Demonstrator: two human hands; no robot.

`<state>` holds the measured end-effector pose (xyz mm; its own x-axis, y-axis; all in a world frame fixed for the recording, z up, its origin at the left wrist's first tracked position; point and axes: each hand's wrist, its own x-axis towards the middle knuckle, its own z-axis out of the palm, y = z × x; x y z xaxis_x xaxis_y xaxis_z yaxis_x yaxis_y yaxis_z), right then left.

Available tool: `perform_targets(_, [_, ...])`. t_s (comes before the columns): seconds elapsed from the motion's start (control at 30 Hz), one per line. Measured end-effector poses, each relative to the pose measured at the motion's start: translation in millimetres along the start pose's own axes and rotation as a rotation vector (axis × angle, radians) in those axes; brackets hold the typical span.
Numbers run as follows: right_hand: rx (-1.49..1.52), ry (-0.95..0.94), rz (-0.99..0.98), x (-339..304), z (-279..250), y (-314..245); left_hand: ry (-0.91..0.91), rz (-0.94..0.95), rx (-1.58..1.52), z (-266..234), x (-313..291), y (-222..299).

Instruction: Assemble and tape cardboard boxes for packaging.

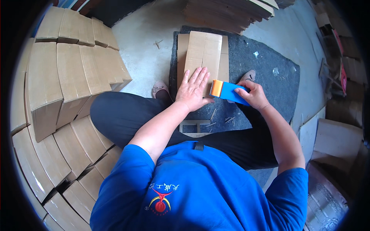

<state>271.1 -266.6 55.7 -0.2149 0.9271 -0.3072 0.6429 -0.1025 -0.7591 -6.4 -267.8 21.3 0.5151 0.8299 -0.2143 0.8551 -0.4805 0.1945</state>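
You seem to be at the taping step, with the long brown box lying in front of you, its length running roughly from six o'clock to twelve and a lengthwise line showing on its upper face. It rests over a wider piece of cardboard, which shows along both long sides, and a dark mat spreads out beyond that, mostly toward three o'clock. Your left grip is wide and flat, palm down on the near end of the box, fingers pointing toward twelve and thumb out toward three; it holds nothing, and looks to be steadying the box. Your right grip is closed around the blue tape dispenser, at about half past four from the middle of the box, with its orange end right by the near right edge. You cannot tell from here whether that end touches the cardboard, or whether any tape has been drawn out. As a judgement, the next move calls for keeping your left palm firm, squaring the orange end to the edge and pressing the tape down evenly without shifting the box. More stacked boxes stand toward nine o'clock, and a pile of cardboard sheets sits near one o'clock.
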Motion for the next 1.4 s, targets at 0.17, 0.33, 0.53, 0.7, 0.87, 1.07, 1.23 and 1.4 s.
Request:
perform_targets(0.17, [-0.079, 0.004, 0.075, -27, -44, 18, -0.06, -0.016, 0.022, -1, -1, 0])
perform_targets(0.33, [-0.321, 0.005, 0.05, -21, -37, 18, -0.044, -0.004, -0.011, 2, 1, 3])
perform_targets(0.53, [-0.642, 0.056, 0.04, 11, 27, -39, -0.063, -0.011, -0.011, 1, 4, 4])
perform_targets(0.7, [-0.67, 0.181, -0.067, 8, 59, -44, -0.115, -0.039, 0.051, -8, 0, 0])
perform_targets(0.87, [-0.682, -0.126, 0.193, 0, 140, 3, 0.047, 0.049, -0.132, 3, 4, 0])
perform_targets(1.07, [-0.764, -0.701, 0.124, -4, 176, -13, 0.302, -0.293, -0.542, -21, 48, -1])
perform_targets(1.23, [-0.434, -0.549, 0.27, 19, 185, -52, 0.455, -0.147, -0.192, -37, 148, -43])
perform_targets(1.4, [-0.362, -0.356, 0.531, 23, 114, -55, 0.239, -0.425, -0.182, -62, 150, -93])
